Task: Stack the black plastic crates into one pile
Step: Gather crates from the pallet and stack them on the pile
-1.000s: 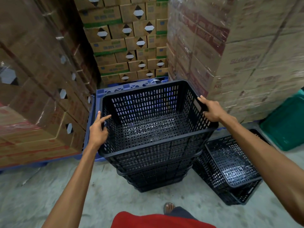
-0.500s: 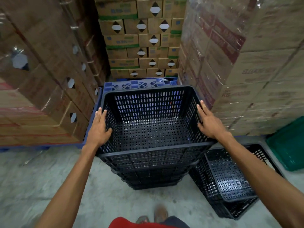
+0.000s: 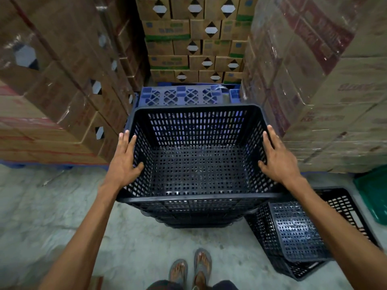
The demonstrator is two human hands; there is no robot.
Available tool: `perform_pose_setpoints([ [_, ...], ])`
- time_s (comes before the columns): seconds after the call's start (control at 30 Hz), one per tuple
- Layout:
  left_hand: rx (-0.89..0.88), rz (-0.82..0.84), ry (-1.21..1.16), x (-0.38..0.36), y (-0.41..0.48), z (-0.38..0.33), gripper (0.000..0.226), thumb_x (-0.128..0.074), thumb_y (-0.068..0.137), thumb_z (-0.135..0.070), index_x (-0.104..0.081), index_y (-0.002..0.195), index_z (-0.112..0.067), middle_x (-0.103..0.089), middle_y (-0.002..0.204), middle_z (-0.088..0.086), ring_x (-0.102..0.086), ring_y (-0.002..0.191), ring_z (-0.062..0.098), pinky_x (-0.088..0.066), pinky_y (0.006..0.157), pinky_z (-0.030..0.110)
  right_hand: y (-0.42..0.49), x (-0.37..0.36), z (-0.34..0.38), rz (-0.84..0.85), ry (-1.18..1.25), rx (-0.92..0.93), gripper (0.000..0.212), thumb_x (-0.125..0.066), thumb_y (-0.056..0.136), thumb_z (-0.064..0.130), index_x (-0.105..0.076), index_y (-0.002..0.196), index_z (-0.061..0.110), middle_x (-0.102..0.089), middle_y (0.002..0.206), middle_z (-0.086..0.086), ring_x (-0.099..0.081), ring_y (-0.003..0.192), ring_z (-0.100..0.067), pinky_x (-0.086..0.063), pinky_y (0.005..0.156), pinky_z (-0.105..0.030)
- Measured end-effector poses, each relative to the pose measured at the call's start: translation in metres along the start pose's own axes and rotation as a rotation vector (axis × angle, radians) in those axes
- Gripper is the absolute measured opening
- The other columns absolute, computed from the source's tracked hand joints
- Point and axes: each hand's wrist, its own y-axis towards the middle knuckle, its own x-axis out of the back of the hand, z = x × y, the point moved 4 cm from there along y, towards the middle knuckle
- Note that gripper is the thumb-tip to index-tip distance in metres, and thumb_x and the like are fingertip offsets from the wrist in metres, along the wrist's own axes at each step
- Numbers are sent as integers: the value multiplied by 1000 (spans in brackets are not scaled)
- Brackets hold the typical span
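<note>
A pile of nested black plastic crates (image 3: 196,218) stands on the concrete floor in front of me. The top crate (image 3: 194,198) sits level on it and is empty. My left hand (image 3: 123,164) lies on its left rim, thumb hooked inside the wall, fingers stretched along the edge. My right hand (image 3: 278,162) mirrors it on the right rim. To the right on the floor lie more loose black crates (image 3: 293,231), one tilted inside another, partly hidden by my right forearm.
Tall wrapped stacks of cardboard boxes close in on the left (image 3: 52,91) and right (image 3: 324,80), with more at the back. A blue pallet (image 3: 182,95) lies behind the pile. A green crate (image 3: 374,193) sits far right. My sandalled feet (image 3: 192,268) stand near the pile.
The top crate has levelled and settled lower onto the pile. Both hands shifted from loosely touching the rim corners to lying along the side rims. My view has tilted downward.
</note>
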Motion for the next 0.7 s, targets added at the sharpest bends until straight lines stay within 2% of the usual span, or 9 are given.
perform_pose_setpoints([
  [0.13,14,5,29,-2,9,-3,93,-68,84,-24,-13,156,-6,9,166,9,12,154,27,-9,121,36,3,0,-1,7,25,-32,94,-66,85,34,-11,158,13,24,164,3,-45,137,-33,-56,76,-40],
  [0.23,19,15,35,-3,6,0,93,-69,83,-25,-14,156,-7,10,166,9,13,153,27,-14,122,39,2,1,3,1,42,-35,90,-65,85,27,-14,158,14,26,164,5,-63,109,-36,-51,64,-38],
  [0.33,40,46,13,0,7,4,92,-69,84,-26,-14,157,-10,13,166,6,14,153,25,-15,122,40,-1,0,7,23,39,-74,89,-62,84,21,-12,158,16,32,161,8,-65,95,-34,-46,58,-35],
  [0.5,44,85,-25,2,6,1,87,-67,87,-29,-17,156,-10,15,166,6,13,154,27,-20,122,47,-4,0,7,48,24,-92,90,-64,86,28,-12,158,17,34,160,9,-65,99,-33,-52,64,-37],
  [0.6,43,84,13,10,4,-7,84,-64,89,-36,-19,156,-14,13,166,11,11,154,31,-13,124,47,-3,9,6,56,68,-52,87,-62,89,34,-12,158,17,30,162,7,-58,120,-32,-55,80,-41],
  [0.63,49,77,28,14,1,-12,80,-61,90,-36,-19,156,-17,9,166,13,11,154,31,-9,124,48,-6,13,7,67,112,-43,86,-61,91,34,-12,159,17,22,165,6,-51,130,-32,-54,89,-42],
  [0.7,34,26,27,22,-4,-32,72,-57,92,-29,-23,155,-21,-7,166,14,7,154,31,-8,124,51,-17,24,8,0,287,-70,82,-60,92,33,-15,158,16,-7,168,-1,-35,145,-30,-43,109,-43],
])
